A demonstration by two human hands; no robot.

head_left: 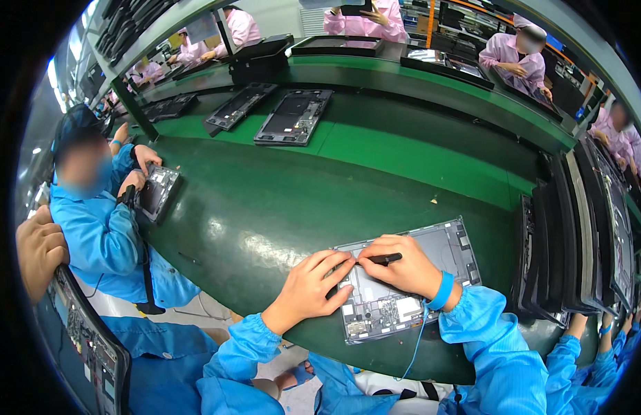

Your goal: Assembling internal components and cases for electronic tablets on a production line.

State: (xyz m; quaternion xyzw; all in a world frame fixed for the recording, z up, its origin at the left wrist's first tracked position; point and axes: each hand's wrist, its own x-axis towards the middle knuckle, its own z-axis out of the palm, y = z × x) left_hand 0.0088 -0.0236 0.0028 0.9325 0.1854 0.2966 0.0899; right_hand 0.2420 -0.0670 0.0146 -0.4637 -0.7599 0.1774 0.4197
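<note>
– Gripping a slim black tool in the right hand, pinched between thumb and fingers.
– And with the left hand?
– Spread over the left edge of the open flat device, fingertips close by the tool's working end; pinching something or only bracing, impossible to tell.
– Lying where?
– Flat on the green bench, partly beneath both hands.
– At which step?
– Probably detail work near the far left corner.
– Calling for what next?
– Likely steady bracing and light strokes, clear of exposed circuitry.

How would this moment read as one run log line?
Left hand: at left edge of opened device; right hand: holds black pen-like tool over it; right wrist: blue wristband; far right: dark stacked panels
</note>
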